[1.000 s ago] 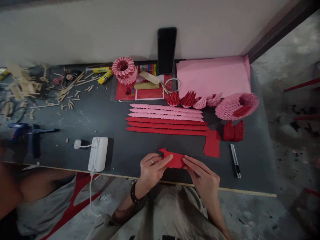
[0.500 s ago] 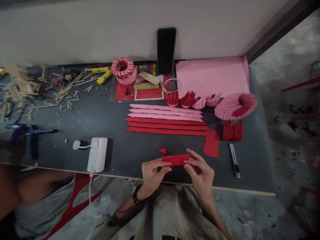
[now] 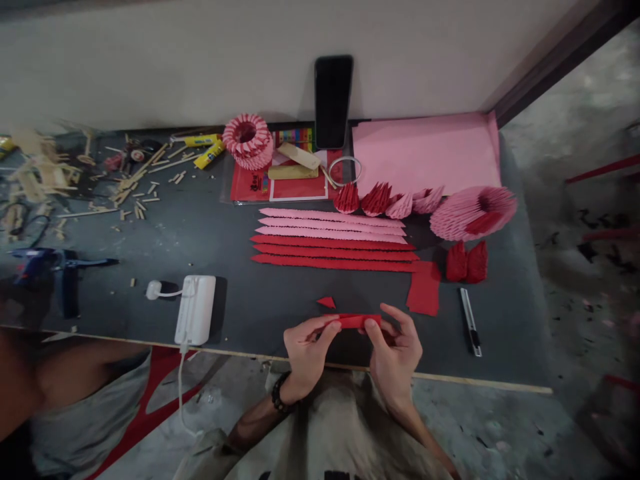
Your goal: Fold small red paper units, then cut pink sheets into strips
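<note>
Head view: a folded red paper strip (image 3: 356,321) is held just above the near part of the table (image 3: 240,300), close to its front edge, and is not seen to rest on the surface. The left hand (image 3: 305,350) is closed on the strip's left end and the right hand (image 3: 395,350) on its right end, each by a thumb-and-finger pinch; the hands are kept apart by the strip between them. The strip's long axis is found to run left to right, roughly parallel to the table's front edge, with one end pointing to each side and the piece held about level. It is judged that uneven pressure from either pinch could skew the crease or tear the thin paper, and that a slackened grip so near the edge could let the strip fall off the table. A small red triangle (image 3: 326,302) lying just beyond the strip could be brushed away by the fingers. A utility knife (image 3: 470,321) is noted well to the right.
</note>
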`<state>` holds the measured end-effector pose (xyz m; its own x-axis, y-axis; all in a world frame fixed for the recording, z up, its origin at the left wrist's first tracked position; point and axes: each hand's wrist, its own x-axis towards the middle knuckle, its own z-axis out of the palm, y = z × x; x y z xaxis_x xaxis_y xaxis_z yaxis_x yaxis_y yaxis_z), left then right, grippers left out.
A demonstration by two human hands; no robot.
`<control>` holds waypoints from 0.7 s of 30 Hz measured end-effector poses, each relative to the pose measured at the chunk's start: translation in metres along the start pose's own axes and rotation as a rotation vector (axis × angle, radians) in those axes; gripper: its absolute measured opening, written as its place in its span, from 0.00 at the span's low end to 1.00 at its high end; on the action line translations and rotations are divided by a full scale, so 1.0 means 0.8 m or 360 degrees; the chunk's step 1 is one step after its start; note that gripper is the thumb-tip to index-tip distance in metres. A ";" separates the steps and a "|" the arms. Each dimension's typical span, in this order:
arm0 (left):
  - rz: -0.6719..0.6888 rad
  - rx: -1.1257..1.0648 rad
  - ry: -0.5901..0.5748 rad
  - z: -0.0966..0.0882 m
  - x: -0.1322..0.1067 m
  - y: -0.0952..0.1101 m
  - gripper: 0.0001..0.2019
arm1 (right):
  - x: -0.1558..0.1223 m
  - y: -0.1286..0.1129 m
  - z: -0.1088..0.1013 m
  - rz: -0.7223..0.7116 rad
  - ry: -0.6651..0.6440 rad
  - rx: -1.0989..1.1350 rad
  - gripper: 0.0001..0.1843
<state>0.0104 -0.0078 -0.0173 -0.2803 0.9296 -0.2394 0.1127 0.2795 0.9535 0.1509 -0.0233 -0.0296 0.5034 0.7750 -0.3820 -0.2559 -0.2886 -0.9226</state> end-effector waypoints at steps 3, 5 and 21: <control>-0.0123 -0.0144 -0.0019 0.001 -0.001 0.002 0.15 | 0.000 -0.003 0.001 0.0050 0.0022 0.0002 0.23; -0.0174 -0.0168 -0.0052 0.001 0.000 0.003 0.17 | 0.001 -0.004 0.001 0.0045 0.0035 -0.0029 0.22; -0.0049 0.0198 -0.0165 -0.007 0.004 0.009 0.11 | 0.004 -0.007 0.003 0.0032 0.0083 -0.0055 0.28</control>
<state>0.0048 -0.0038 -0.0099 -0.1865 0.9381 -0.2920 0.2244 0.3300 0.9169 0.1523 -0.0180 -0.0259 0.5411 0.7388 -0.4017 -0.2378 -0.3237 -0.9158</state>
